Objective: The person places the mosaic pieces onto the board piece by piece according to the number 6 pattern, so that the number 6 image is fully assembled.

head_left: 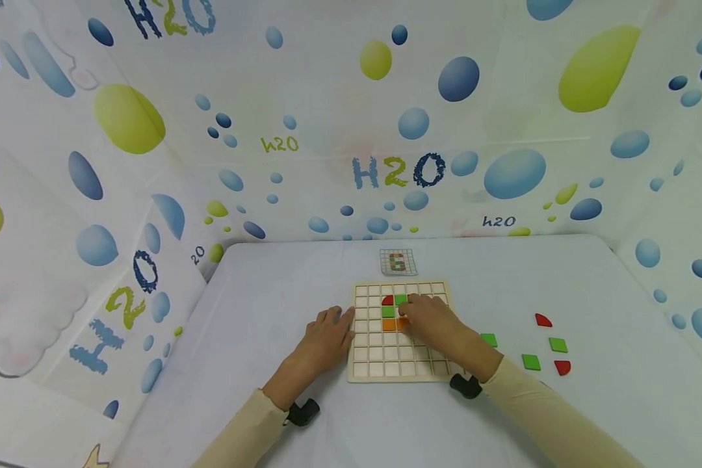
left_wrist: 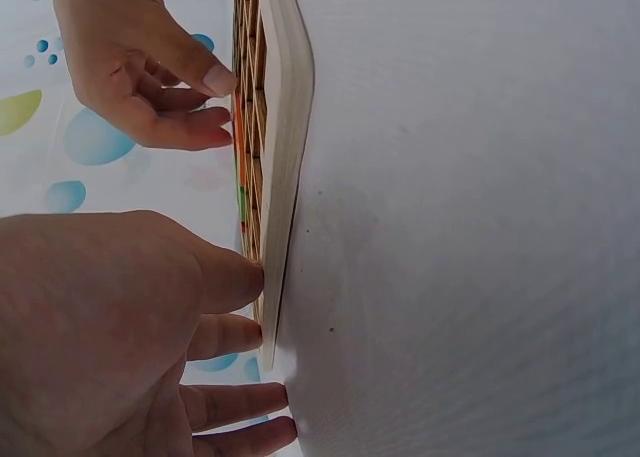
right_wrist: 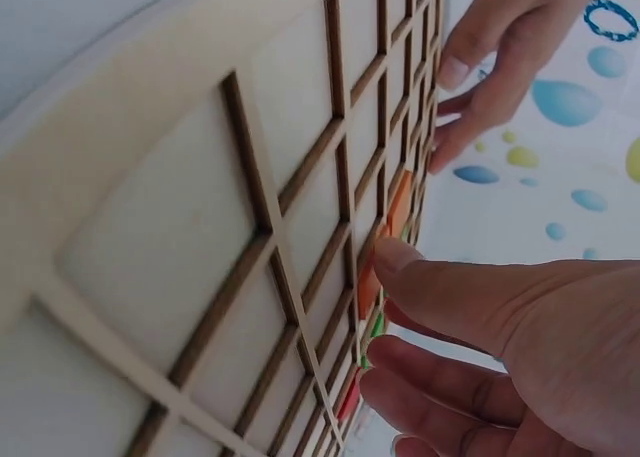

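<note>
from the head, a squarish board (head_left: 398,370) of pale wood lies flat, thin raised strips dividing it into square cells. toward its upper middle, a red quarter-round (head_left: 388,300), green squares (head_left: 388,312) and orange squares (head_left: 389,324) sit in cells, flat and evenly coloured. the right hand (head_left: 435,324) bends over them; the left hand (head_left: 325,338) is at the board's left edge. beyond the board lies a small gridded card (head_left: 398,262) with a coloured pattern, and to the right are loose pieces (head_left: 531,362), red and green. a white cloth (head_left: 269,292) covers the surface; the walls (head_left: 327,84) carry blue and lime ovals and "h2o" lettering.

from the left wrist, the board's plain, light rim shows edge-on. the left fingers are loosely extended, grasping nothing, thumb and forefinger touching the rim.

from the right wrist, the strips show dark brown sides. the right thumb touches an orange square, the fingers bent near the green and red; i cannot tell whether they grasp a piece.
</note>
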Available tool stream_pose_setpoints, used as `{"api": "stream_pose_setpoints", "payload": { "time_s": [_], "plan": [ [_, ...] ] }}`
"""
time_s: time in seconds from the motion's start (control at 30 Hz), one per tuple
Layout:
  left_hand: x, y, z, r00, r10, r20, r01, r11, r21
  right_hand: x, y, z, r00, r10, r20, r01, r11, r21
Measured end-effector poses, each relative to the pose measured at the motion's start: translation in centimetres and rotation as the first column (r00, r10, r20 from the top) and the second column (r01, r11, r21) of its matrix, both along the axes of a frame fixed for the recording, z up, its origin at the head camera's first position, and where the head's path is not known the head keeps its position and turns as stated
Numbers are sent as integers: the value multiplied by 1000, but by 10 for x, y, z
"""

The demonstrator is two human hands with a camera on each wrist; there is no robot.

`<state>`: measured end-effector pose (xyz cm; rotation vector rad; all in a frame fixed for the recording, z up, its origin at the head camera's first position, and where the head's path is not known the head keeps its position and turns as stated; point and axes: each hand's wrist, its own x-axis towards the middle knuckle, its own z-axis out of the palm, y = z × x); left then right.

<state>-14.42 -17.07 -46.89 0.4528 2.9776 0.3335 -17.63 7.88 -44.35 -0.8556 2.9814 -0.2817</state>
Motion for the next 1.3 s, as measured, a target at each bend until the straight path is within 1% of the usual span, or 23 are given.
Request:
{"api": "stream_pose_setpoints", "payload": {
  "time_s": [0.2,0.33,0.47,0.6,0.73,0.83,0.9,1.2,1.3],
  "plan": [
    [1,0,2,1000,-1,7,1,1000,1,-3,21,6,994,-83,77,83,997,3],
    [1,0,5,1000,-4,7,4,1000,1,-5,44,11,986,-134,101,137,990,-21],
    [1,0,5,1000,-4,10,4,1000,0,-5,70,19,975,-184,124,191,980,-47],
    [0,-1,3,1000,-4,14,4,1000,-3,-4,97,25,967,-222,127,232,970,-75],
    [1,-1,2,1000,-4,16,4,1000,1,-2,124,28,963,-248,104,258,961,-95],
    [1,-1,2,1000,-5,14,5,1000,9,0,143,28,959,-266,98,276,956,-104],
    [1,-1,1,1000,-5,13,5,1000,10,0,156,27,954,-280,111,292,951,-107],
    [0,-1,1,1000,-3,16,3,1000,14,5,211,21,923,-319,215,351,927,-129],
    [0,-1,1,1000,-3,17,3,1000,9,7,226,17,915,-329,235,367,919,-145]
  ]
}}
